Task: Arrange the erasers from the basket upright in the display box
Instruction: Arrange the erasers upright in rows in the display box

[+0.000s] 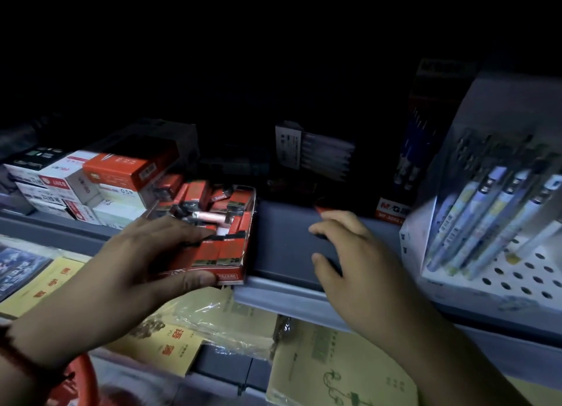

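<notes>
Red cardboard display box (226,264) sits on the grey shelf (282,232), my left hand (130,268) gripping its front corner. Red-sleeved erasers (213,250) inside look light and stiff, best pinched by the sleeve sides. My right hand (349,253) seems to pinch another red eraser (320,210).

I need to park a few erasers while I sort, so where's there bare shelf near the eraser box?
The one bare patch is the grey shelf between the display box and the white pen rack, in front of the M&G carton. Your right hand is over part of it. Left of the box, stacked cartons crowd the shelf. Notebooks cover the level below.
</notes>
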Demonstrator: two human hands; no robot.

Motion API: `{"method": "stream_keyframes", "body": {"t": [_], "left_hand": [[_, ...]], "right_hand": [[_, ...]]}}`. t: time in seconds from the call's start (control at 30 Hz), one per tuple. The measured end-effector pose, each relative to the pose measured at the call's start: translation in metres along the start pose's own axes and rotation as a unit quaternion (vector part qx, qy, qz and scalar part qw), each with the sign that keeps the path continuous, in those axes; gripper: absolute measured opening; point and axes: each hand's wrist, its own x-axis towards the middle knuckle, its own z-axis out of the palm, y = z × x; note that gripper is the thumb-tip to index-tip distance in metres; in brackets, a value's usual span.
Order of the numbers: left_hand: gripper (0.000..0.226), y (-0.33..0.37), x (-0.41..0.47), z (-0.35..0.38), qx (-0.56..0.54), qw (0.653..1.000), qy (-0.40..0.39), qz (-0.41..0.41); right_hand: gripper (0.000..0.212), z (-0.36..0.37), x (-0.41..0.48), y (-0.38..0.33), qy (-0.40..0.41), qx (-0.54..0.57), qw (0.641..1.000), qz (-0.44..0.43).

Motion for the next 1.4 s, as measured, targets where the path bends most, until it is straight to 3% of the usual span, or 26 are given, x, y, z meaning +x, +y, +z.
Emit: {"method": "stream_keyframes", "body": {"t": [0.13,0.27,0.37,0.47,0.63,0.77,0.93,1.17,1.3,1.4], "left_hand": [[0.058,-0.003,-0.001,0.002,-0.006,1.0,0.006,0.007],[0.067,-0.006,0.0,0.003,-0.02,1.0,0.005,0.004],[0.071,-0.008,-0.002,0.002,-0.032,0.999,0.006,0.0],[0.071,-0.008,-0.004,0.003,-0.026,1.0,0.008,0.005],[0.072,-0.009,-0.004,0.005,-0.021,1.0,0.016,0.012],[0.07,-0.009,-0.004,0.007,-0.016,0.999,0.023,0.018],[0.068,-0.008,-0.002,0.008,-0.013,0.999,0.03,0.017],[0.07,-0.004,0.0,0.011,0.005,0.999,0.028,0.013],[0.073,-0.003,-0.001,0.011,0.006,1.0,0.028,0.011],[0.074,-0.003,-0.002,0.012,0.007,0.999,0.03,0.01]], "right_hand": [[0.042,-0.001,0.03,-0.017,-0.012,-0.1,0.992,0.076],[0.05,0.009,0.078,-0.027,-0.088,-0.217,0.963,0.131],[0.058,0.014,0.103,-0.022,-0.124,-0.2,0.964,0.124],[0.052,0.017,0.114,-0.013,-0.15,-0.158,0.972,0.088],[0.06,0.025,0.124,-0.009,-0.217,-0.065,0.969,0.1],[0.053,0.029,0.125,-0.01,-0.192,-0.038,0.978,0.071],[0.055,0.032,0.124,-0.007,-0.13,-0.116,0.985,-0.015],[0.044,0.034,0.123,0.005,-0.186,-0.076,0.979,-0.039],[0.045,0.025,0.105,0.004,-0.179,-0.133,0.975,-0.02],[0.045,0.023,0.085,0.0,-0.123,-0.21,0.969,-0.047]]}}
